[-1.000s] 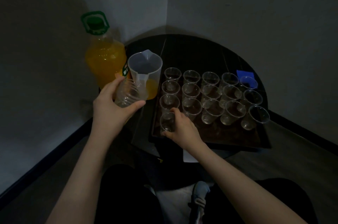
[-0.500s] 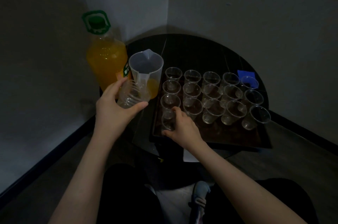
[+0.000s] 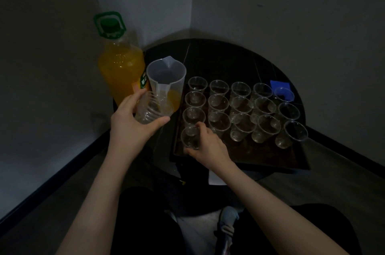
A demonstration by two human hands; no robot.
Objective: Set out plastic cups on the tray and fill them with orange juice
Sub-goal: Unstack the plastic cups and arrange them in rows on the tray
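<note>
A dark tray (image 3: 260, 157) lies on a round black table (image 3: 218, 57) and carries several clear empty plastic cups in rows. My right hand (image 3: 208, 146) grips one clear cup (image 3: 190, 138) at the tray's near-left corner. My left hand (image 3: 131, 127) holds a tilted stack of clear cups (image 3: 152, 109) left of the tray, above the table's edge. A big bottle of orange juice (image 3: 120, 67) with a green cap and handle stands at the far left. Beside it stands a clear measuring jug (image 3: 165, 80) with a little juice at its bottom.
A blue square item (image 3: 280, 84) lies on the table behind the tray's far-right cup. Two grey walls meet in a corner right behind the table. My dark-clothed legs and a shoe (image 3: 228, 221) are below the table's near edge.
Almost nothing has moved. My right hand stays around the near-left cup on the tray, and my left hand still holds the cup stack in the same place.
</note>
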